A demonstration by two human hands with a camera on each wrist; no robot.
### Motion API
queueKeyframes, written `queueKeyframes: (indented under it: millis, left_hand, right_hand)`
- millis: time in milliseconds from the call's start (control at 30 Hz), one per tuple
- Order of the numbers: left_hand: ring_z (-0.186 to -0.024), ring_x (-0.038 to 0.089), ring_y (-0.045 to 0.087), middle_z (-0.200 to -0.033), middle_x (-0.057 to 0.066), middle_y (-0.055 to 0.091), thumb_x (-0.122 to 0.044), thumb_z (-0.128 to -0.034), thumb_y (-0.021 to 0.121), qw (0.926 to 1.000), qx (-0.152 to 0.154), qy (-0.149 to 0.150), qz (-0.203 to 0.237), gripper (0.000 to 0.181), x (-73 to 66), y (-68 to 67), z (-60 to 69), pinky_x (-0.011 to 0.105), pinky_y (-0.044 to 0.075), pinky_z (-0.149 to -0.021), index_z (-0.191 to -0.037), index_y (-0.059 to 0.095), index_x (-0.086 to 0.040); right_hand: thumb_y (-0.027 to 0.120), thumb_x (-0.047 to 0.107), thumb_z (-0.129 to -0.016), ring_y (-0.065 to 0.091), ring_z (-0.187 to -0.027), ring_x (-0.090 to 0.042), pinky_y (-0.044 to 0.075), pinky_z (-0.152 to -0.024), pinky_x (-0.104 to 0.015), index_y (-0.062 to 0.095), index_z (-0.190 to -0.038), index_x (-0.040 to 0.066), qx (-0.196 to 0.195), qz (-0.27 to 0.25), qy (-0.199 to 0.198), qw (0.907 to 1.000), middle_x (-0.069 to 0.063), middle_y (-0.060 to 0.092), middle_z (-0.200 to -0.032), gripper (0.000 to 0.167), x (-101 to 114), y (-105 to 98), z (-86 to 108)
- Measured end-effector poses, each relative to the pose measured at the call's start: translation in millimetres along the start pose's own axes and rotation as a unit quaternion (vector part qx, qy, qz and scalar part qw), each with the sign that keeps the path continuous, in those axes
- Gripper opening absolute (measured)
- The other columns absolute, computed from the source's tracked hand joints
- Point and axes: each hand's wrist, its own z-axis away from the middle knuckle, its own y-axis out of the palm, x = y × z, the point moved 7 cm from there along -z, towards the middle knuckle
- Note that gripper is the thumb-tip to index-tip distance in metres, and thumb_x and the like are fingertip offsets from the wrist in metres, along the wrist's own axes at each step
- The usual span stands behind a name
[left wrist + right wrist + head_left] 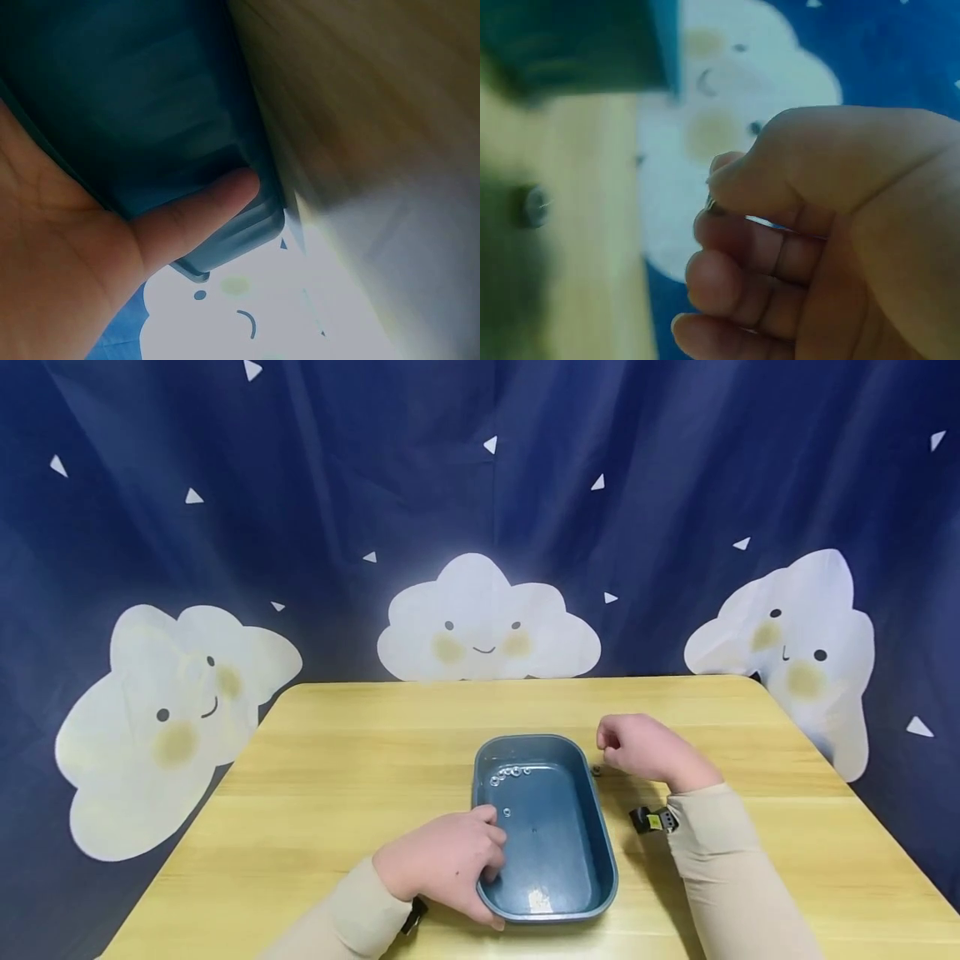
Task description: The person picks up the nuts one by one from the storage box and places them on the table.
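A dark blue-green rectangular tray [558, 852] lies on the table. My left hand [450, 860] grips its near left wall; in the left wrist view the thumb [202, 217] presses along the outside. Inside the tray sit several small shiny metal rings [507, 812], most of them grouped toward the far left corner. Just above the table, right of the tray, my right hand [645, 747] pinches a small metal piece [714, 205] between thumb and forefinger, mostly hidden by the fingertips. Another small metal ring [597, 770] is on the table close to the tray's right wall.
The light wooden table [360, 735] has rounded far corners. Behind it hangs a dark blue curtain [450, 485] printed with white clouds and triangles. A black device [651, 820] is strapped at the right wrist, with a similar one [412, 917] at the left.
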Motion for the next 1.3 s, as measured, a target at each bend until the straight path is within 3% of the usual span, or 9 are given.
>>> queueKeyframes:
  millis: [233, 600, 1300]
  left_hand:
    - [-0.074, 0.005, 0.030, -0.070, -0.024, 0.036, -0.068, -0.0655, 0.080, 1.0000, 0.009, -0.001, 0.001, 0.049, 0.5, -1.3, -1.1, 0.012, 0.026, -0.061, -0.059, 0.050, -0.031]
    - [-0.074, 0.005, 0.030, -0.070, -0.023, 0.034, -0.067, -0.0653, 0.081, 1.0000, 0.008, 0.005, 0.000, 0.050, -0.1, -1.6, -0.4, 0.012, 0.026, -0.063, -0.059, 0.047, -0.030]
    - [-0.074, 0.006, 0.029, -0.069, -0.023, 0.033, -0.067, -0.0641, 0.082, 1.0000, 0.000, 0.007, -0.004, 0.052, -0.2, -1.5, -1.0, 0.013, 0.025, -0.063, -0.059, 0.047, -0.030]
  right_hand:
    - [0.063, 0.005, -0.081, 0.053, -0.072, -0.018, 0.044, -0.069, -0.037, 0.062, -0.083, 0.013, 0.062, 0.002, 0.048, 0.9969, 0.003, 0.058, -0.077, 0.008, -28.9, 30.4, -5.2]
    - [0.063, 0.000, -0.078, 0.053, -0.072, -0.020, 0.044, -0.066, -0.036, 0.059, -0.080, 0.013, 0.076, 0.015, 0.059, 0.9952, 0.000, 0.058, -0.078, 0.014, -35.9, 48.3, -8.1]
    - [0.062, 0.000, -0.078, 0.055, -0.076, -0.019, 0.046, -0.071, -0.039, 0.062, -0.086, 0.013, 0.063, 0.003, 0.051, 0.9967, 0.000, 0.062, -0.082, 0.015, -34.3, 40.1, -5.6]
